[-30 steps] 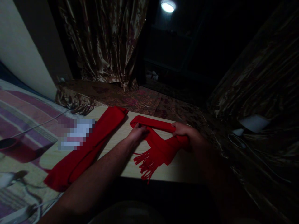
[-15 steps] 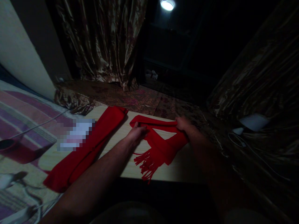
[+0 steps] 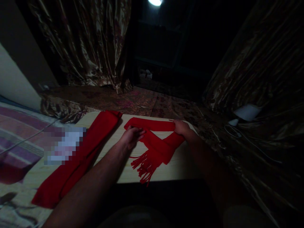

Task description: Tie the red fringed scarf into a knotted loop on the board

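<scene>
A red fringed scarf [image 3: 155, 145] lies on a pale wooden table [image 3: 180, 167], folded into a triangle-like loop with its ends crossing. Its tassels hang toward the near edge. At the loop's left corner, my left hand [image 3: 133, 136] rests against the fabric, fingers stretched out and a little apart. My right hand [image 3: 182, 128] grips the scarf at the upper right corner, its fingertips partly hidden. Left of my left forearm, a long folded red cloth [image 3: 83, 158] lies slantwise across the table.
A blurred-out pale item [image 3: 65, 145] lies beside the folded cloth. Beyond the table are a patterned ledge [image 3: 118, 101] and a shiny curtain [image 3: 95, 47]. A striped bedcover [image 3: 26, 126] is at left. A white object with a cable [image 3: 248, 112] sits at right.
The view has shifted right, so things appear further left. My left fingers have loosened and spread at the scarf's left corner. My right hand stays at the right corner, where the upper band looks flatter.
</scene>
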Tool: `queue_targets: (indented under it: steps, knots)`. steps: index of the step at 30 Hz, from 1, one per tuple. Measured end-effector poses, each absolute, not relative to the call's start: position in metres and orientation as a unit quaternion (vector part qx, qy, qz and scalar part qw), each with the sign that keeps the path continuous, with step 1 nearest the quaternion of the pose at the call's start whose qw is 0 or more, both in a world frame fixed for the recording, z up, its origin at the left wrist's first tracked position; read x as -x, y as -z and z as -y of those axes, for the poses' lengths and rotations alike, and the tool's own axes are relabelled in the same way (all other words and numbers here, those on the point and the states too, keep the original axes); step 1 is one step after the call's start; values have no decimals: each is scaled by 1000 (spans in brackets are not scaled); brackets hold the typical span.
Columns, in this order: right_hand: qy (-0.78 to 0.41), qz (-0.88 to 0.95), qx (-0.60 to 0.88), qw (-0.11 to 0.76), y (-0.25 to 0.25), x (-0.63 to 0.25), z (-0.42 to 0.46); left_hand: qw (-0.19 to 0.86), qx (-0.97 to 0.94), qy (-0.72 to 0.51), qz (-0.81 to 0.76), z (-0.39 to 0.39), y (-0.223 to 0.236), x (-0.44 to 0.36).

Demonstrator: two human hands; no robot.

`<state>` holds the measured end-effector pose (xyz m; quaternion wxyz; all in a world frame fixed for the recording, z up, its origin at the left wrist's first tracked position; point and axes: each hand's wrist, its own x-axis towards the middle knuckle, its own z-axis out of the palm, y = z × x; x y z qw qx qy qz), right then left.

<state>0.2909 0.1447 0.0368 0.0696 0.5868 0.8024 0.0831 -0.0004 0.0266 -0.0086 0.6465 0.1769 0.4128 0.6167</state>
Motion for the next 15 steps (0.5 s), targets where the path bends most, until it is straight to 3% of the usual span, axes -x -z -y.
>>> queue_targets:
  steps: [6, 12, 15]
  knots:
    - [-98, -796, -594, -63, -12, -295, -131, 664, -129, -622, -395, -26, 3, 5]
    - [-37, -808, -585, -57, -9, -291, -143, 683, -89, -645, -330, -39, -13, 10]
    - [-38, -807, -578, -110, -24, -286, -154, 657, -90, -679, -315, -47, -17, 7]
